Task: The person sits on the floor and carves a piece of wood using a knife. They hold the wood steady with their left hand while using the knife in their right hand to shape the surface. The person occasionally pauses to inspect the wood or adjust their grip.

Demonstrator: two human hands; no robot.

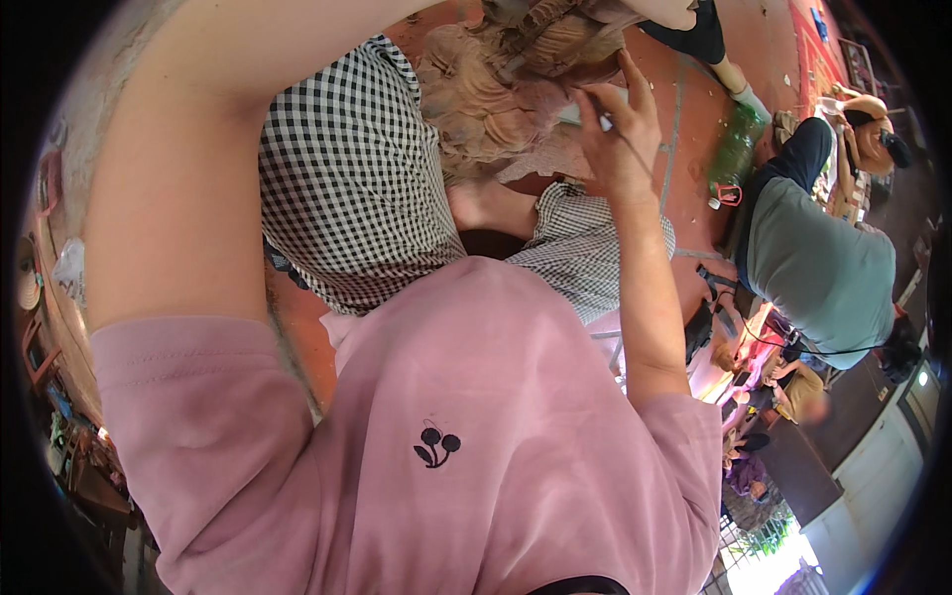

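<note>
A brown piece with deep wavy, layered relief, like a carving (486, 94), lies in front of me beside my checked trouser leg (347, 178). My left arm (183, 198) reaches up and across over it, and its hand is beyond the upper edge. My right hand (623, 134) is at the right side of the carving, fingers bent and thumb curled toward them. A small pale bit (605, 122) shows between the fingers; what it belongs to is hidden. One finger of this hand points up along the carving's edge.
Red floor tiles (684, 178) surround me. To the right lies a green plastic bottle (734, 149) with a red handle. A person in a grey-green shirt (823, 263) sits beyond it. Another person's dark sleeve (699, 35) is at the top right, and several people are farther off.
</note>
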